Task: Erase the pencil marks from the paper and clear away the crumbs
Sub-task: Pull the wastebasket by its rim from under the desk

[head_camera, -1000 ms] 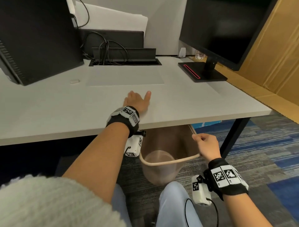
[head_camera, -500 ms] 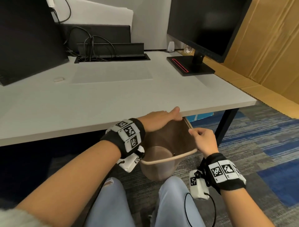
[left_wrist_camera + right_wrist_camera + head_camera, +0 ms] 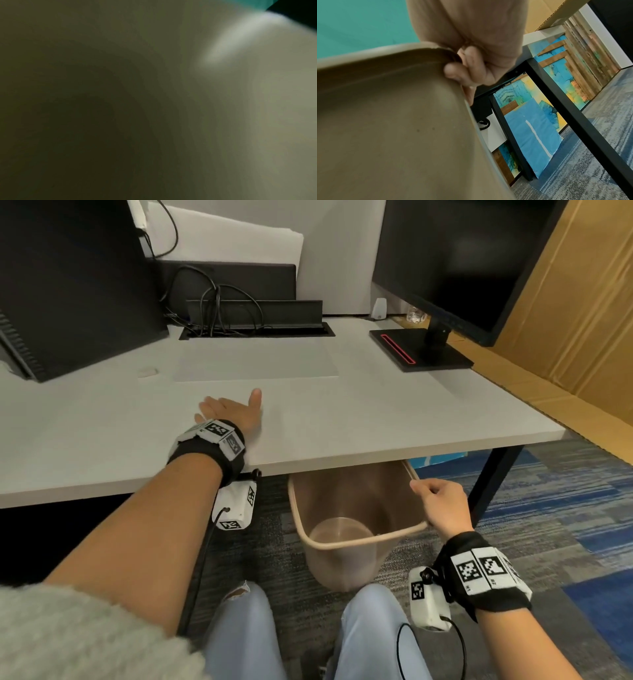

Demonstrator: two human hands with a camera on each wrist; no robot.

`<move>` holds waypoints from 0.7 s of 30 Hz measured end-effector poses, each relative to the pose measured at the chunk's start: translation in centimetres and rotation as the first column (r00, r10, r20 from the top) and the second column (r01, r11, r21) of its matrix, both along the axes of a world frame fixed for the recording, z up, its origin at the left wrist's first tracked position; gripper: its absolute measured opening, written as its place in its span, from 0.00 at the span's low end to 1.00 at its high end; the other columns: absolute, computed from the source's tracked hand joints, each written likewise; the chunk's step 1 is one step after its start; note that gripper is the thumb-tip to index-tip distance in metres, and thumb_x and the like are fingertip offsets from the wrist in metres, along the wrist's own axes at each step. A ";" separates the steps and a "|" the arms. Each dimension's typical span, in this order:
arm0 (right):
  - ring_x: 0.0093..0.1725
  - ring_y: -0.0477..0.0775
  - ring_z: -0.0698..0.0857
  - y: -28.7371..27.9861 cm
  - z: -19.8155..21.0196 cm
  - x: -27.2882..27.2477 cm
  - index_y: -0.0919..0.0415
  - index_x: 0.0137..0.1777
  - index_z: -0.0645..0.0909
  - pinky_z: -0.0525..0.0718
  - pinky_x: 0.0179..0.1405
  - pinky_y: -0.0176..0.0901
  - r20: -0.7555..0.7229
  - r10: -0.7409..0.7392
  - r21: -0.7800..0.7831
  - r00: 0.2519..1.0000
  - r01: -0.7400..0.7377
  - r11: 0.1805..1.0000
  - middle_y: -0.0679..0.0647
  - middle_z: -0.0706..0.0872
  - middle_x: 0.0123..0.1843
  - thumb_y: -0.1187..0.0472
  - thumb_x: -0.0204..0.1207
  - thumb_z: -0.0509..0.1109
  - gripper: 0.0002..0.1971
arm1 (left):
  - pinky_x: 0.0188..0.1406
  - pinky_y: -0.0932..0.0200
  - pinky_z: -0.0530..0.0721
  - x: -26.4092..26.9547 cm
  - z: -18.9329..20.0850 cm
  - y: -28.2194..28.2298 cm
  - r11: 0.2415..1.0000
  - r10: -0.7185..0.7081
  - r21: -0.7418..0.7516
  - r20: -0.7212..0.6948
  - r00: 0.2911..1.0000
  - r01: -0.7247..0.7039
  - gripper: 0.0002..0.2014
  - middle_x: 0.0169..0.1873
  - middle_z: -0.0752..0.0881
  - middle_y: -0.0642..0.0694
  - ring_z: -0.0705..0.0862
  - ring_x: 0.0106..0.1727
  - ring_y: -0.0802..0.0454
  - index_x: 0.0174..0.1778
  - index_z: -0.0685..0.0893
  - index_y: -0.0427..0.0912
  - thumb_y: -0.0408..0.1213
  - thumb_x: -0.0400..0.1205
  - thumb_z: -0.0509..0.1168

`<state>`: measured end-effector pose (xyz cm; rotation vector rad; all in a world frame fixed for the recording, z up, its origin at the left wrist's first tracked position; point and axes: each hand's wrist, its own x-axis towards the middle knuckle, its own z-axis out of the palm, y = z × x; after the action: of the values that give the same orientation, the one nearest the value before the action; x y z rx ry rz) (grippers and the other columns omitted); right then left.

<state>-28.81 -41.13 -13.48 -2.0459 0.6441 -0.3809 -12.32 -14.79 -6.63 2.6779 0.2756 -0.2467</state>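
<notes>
From the head view, the left hand (image 3: 233,414) lies flat on the white tabletop (image 3: 376,419), fingers straight and spread, near the front edge; its grip is open and holds nothing. The sheet of paper (image 3: 255,361) lies flat just beyond that hand, towards the far side, and a small white eraser (image 3: 148,371) sits just left of the paper's near left corner. Whether any crumbs lie on the tabletop cannot be told. The right hand (image 3: 443,503) is below the tabletop's near edge, its grip closed on the right rim of a tan bin (image 3: 346,546), which is partly under the tabletop and tilted towards the person. A black monitor (image 3: 455,261) stands at the far right.

The left wrist view is dark and blurred; nothing can be made out.

In the right wrist view, the fingers (image 3: 467,67) curl round the bin's (image 3: 393,121) rim, with the bin wall filling the left.
</notes>
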 end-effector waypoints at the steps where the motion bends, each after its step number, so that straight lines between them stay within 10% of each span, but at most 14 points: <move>1: 0.53 0.57 0.82 -0.1 0.1 0.0 0.71 0.50 0.86 0.73 0.54 0.42 0.001 -0.002 0.005 1.000 0.002 1.000 0.63 0.87 0.51 0.62 0.79 0.67 0.12 | 0.81 0.41 0.40 0.2 -0.1 -0.5 0.999 -0.034 0.006 -0.002 0.999 0.034 0.43 0.83 0.43 0.37 0.41 0.83 0.40 0.83 0.45 0.34 0.65 0.82 0.36; 13: 0.54 0.73 0.82 -3.5 -0.1 -0.9 0.82 0.45 0.81 0.77 0.50 0.50 0.011 -0.066 0.010 0.998 0.066 0.998 0.77 0.85 0.48 0.61 0.79 0.67 0.18 | 0.81 0.49 0.37 -0.9 1.3 -12.2 0.875 -0.484 -0.052 -0.059 0.873 0.482 0.38 0.83 0.40 0.43 0.39 0.83 0.48 0.83 0.44 0.36 0.62 0.84 0.34; 21: 0.36 0.59 0.76 -4.6 -0.4 -1.3 0.82 0.43 0.80 0.71 0.34 0.42 -0.021 -0.053 0.015 0.998 0.054 0.998 0.65 0.78 0.33 0.60 0.79 0.66 0.19 | 0.81 0.51 0.38 -2.6 1.8 -17.3 0.707 -0.707 -0.075 -0.074 0.703 0.703 0.32 0.83 0.43 0.48 0.42 0.84 0.53 0.84 0.45 0.42 0.55 0.87 0.33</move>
<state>-30.09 -45.78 -13.85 -2.0230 0.7136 -0.3851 -14.89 -32.09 -4.87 2.6011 -0.7591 -0.6049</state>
